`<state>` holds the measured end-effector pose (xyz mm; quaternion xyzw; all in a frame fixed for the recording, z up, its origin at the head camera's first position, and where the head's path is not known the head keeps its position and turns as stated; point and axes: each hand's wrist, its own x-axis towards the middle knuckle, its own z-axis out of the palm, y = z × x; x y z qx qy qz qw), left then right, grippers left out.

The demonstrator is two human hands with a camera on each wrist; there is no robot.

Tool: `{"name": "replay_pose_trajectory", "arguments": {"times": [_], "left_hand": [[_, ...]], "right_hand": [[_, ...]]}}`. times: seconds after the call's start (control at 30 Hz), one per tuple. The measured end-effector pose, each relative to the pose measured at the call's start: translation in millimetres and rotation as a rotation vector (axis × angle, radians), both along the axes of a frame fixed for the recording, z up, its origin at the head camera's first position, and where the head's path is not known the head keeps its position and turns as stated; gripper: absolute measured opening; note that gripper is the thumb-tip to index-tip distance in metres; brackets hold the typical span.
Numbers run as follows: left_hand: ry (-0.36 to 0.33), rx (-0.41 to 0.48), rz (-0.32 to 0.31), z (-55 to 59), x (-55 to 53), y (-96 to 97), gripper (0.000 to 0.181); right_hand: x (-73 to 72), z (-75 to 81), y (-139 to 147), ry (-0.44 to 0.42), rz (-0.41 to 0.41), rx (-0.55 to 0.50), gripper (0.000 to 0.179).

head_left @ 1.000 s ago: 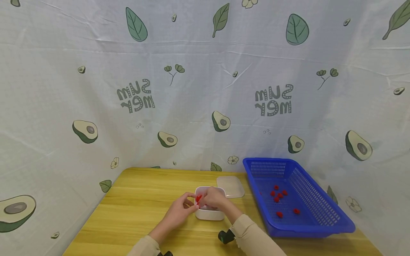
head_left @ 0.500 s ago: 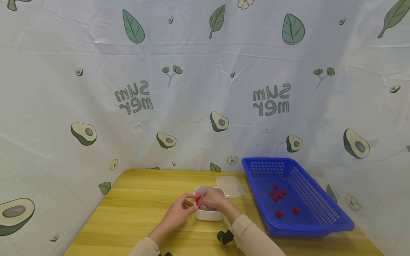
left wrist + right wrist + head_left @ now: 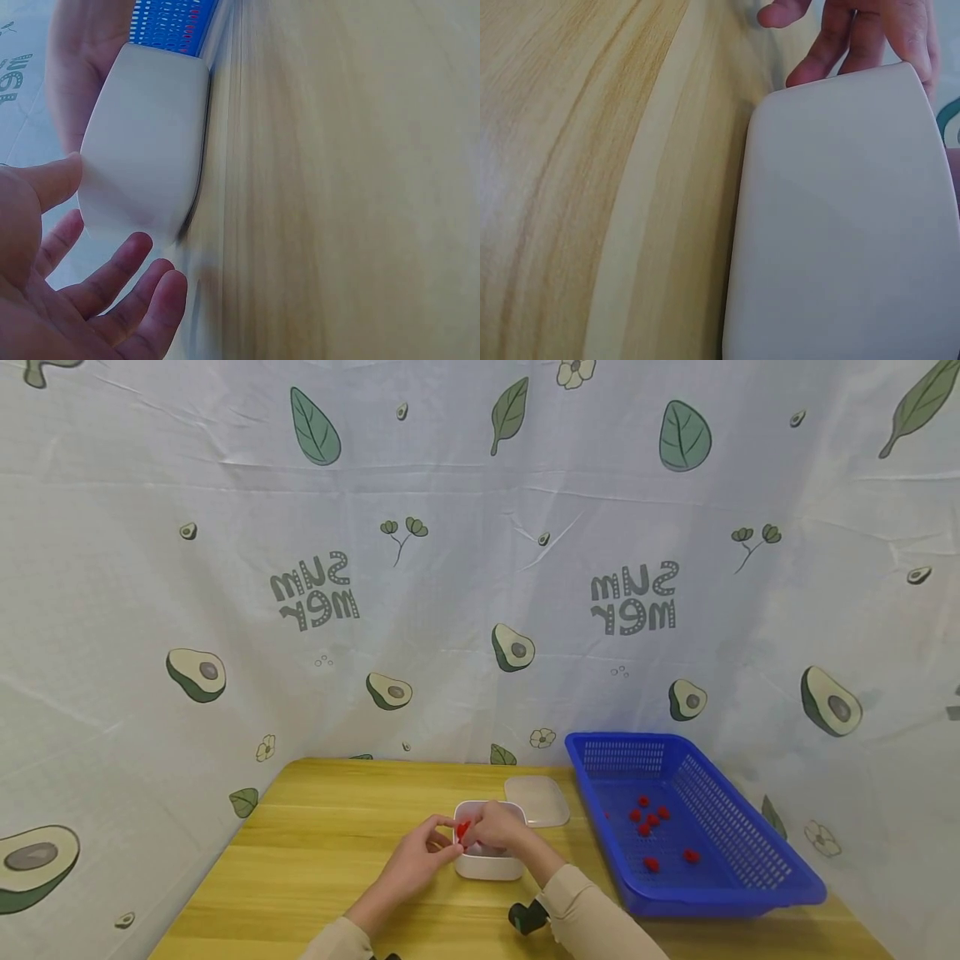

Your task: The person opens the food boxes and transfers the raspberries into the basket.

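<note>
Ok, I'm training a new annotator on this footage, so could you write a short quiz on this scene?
1. What colour are the small pieces lying in the blue basket?
A) green
B) red
C) yellow

2. True or false: the left hand touches the white box.

3. Fill in the blank: the flat, pale, lid-like panel lies on the ____.

Key:
1. B, red.
2. True; its thumb rests against the box's rim.
3. Table.

Table (wood-grained) — box, lid, basket.
</note>
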<state>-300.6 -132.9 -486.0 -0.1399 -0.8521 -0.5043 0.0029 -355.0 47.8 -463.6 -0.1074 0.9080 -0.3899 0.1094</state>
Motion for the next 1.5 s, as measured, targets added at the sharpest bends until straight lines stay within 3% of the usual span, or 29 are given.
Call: {"name": "replay_pose_trajectory", "arguments": {"times": [0.87, 1.17, 1.5], "left_hand": [[-0.022, 0.001, -0.002, 2.9, -0.5, -1.3, 0.039], [-0.058, 0.003, 0.008, 2.1, -1.8, 0.5, 0.042], [-0.055, -0.010, 0.016, 3.2, -1.3, 0.5, 0.042]], "right_hand": [[2.8, 29.3, 12, 0.004, 0.046, 0.016, 0.014], [5.9, 43.4, 28, 0.046, 0.006, 0.042, 0.015], [7.2, 63.1, 48, 0.022, -0.065, 0.029, 0.011]]}}
